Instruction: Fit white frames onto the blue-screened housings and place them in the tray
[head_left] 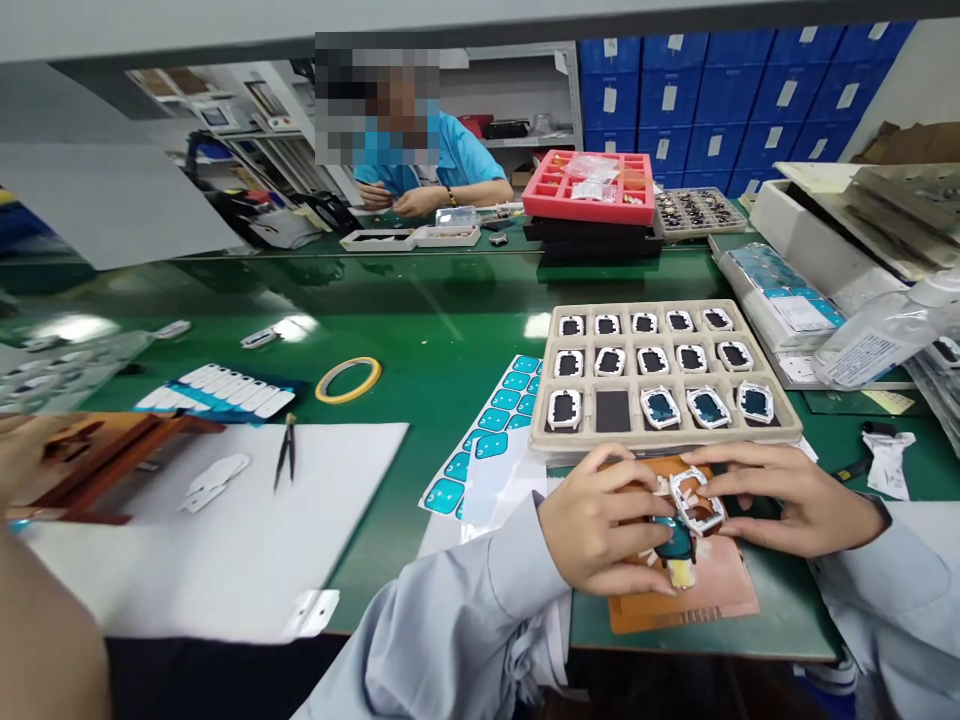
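Note:
My left hand (600,525) and my right hand (787,500) meet over an orange fixture (690,595) at the near edge of the green bench. Between them they pinch a small white frame part (694,497); a teal piece (675,540) with a yellowish tab sits just below it. The fingers of both hands are curled around the part. Directly behind the hands stands a beige compartment tray (540,425) filled with several similar white-framed parts, with one dark cell unfilled.
A sheet of teal stickers (491,420) lies left of the tray. Tweezers (285,460) rest on a white sheet (225,540); a yellow tape ring (347,379) lies beyond. A red tray (589,185) on black trays, a clear bottle (881,340) and a seated co-worker (427,170) are farther off.

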